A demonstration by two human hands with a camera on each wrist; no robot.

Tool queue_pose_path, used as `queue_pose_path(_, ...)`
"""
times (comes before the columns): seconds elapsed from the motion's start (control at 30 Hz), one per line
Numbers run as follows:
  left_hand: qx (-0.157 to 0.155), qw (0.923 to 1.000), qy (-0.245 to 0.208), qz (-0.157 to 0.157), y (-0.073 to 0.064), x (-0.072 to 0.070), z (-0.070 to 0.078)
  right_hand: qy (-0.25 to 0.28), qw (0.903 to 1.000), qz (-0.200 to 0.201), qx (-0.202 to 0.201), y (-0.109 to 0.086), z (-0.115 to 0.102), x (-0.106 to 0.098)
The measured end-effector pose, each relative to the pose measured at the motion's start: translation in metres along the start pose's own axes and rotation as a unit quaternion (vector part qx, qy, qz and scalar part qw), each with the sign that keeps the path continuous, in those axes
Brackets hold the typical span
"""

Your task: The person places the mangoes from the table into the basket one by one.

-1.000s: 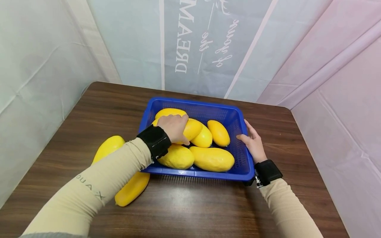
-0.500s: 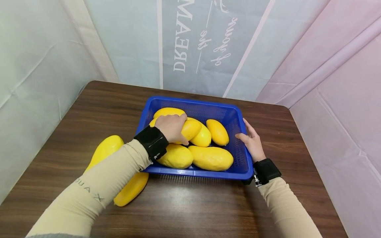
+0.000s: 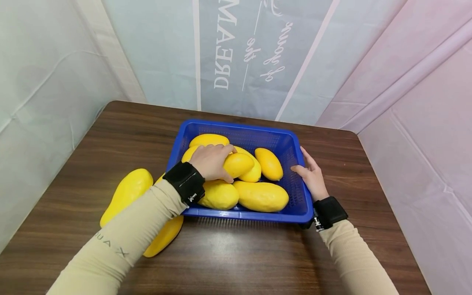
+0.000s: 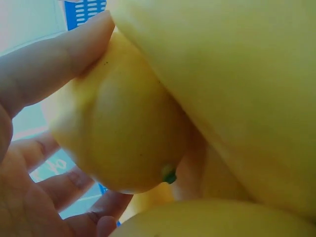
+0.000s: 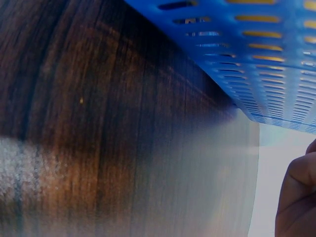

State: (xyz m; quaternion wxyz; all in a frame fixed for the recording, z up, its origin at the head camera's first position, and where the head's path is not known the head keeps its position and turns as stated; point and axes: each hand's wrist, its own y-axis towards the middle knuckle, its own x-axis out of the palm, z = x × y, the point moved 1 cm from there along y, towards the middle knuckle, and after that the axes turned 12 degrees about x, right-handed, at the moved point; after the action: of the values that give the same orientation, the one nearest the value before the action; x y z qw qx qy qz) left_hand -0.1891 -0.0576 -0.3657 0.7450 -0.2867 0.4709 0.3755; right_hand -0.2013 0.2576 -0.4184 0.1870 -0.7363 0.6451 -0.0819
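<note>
My left hand (image 3: 211, 162) reaches into a blue plastic basket (image 3: 243, 214) and grips a smooth orange-yellow mango (image 3: 239, 164) from above. In the left wrist view, thumb and fingers curve round the same mango (image 4: 133, 123), whose green stem stub shows at its lower end; larger yellow fruit crowd close against it. On the basket's right side, my right hand (image 3: 313, 177) holds the rim, thumb inside and fingers outside. The right wrist view shows the slotted basket wall (image 5: 271, 64) and part of that hand (image 5: 298, 197).
Inside the basket lie several other yellow fruits, including a long papaya-like one (image 3: 262, 197) at the front and a smaller mango (image 3: 269, 164) at the right. Two more fruits, one long yellow (image 3: 127, 192) and one orange-yellow (image 3: 164, 237), rest on the brown table (image 3: 236, 262) beside my left forearm.
My left hand has shifted slightly, and the mango in it now shows its end farther right. The left forearm has drawn a little to the right. My right hand stays on the rim.
</note>
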Motion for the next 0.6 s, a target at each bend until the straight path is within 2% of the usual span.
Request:
queue_pose_path(0.2, 0.013, 0.9995, -0.026, 0.01, -0.0011, 0.0044, -0.0031, 0.001, 1.0, -0.001, -0.002, -0.0003, -0.0002, 0.0002)
queue_pose_path(0.6, 0.04, 0.999, -0.012, 0.015, -0.0036, 0.0076, -0.0052, 0.011, 0.9999, 0.001, 0.003, 0.0014, 0.0012, 0.0005)
